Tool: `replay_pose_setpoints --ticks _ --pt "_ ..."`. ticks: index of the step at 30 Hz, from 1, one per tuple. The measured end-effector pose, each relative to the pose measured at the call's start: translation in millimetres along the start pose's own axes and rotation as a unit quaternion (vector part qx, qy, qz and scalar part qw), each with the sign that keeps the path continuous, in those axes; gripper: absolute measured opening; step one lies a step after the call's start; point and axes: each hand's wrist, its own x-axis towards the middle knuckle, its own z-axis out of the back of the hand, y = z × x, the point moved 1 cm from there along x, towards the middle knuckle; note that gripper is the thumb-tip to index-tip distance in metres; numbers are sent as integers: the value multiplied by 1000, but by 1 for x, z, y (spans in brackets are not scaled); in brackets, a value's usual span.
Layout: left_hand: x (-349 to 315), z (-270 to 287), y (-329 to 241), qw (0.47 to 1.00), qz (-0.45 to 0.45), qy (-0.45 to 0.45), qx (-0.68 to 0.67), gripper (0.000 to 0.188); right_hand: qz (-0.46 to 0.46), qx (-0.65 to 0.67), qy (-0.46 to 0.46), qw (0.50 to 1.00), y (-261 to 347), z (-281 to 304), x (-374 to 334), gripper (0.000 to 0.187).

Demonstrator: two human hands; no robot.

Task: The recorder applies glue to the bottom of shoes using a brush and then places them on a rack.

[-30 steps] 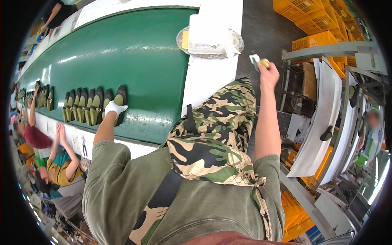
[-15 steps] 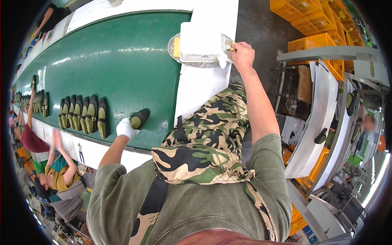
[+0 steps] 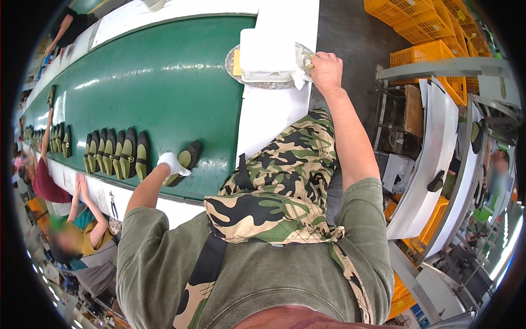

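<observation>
Your L hand, gloved white, grips a shoe approx. 9 o'clock on the green belt, toe twd. 1. More shoes line up farther out at 9. Your bare R hand, at 1 o'clock, is closed on a yellow tool, mostly hidden, by the tray's 3 o'clock rim. Tray's on the white tabletop at 12, w/ a white box on it.

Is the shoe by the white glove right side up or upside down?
Right side up: the shoe at the left hand shows its green inside to the camera above, not its sole.
</observation>
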Motion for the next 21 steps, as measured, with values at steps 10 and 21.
replay_pose_setpoints --ticks 10,21 --pt "14 64 -35 501 -203 4 -841 49 -385 120 196 894 -28 -1 -12 22" --pt "-77 176 -117 533 -472 -372 -595 58 -506 622 0 598 17 77 -45 14"
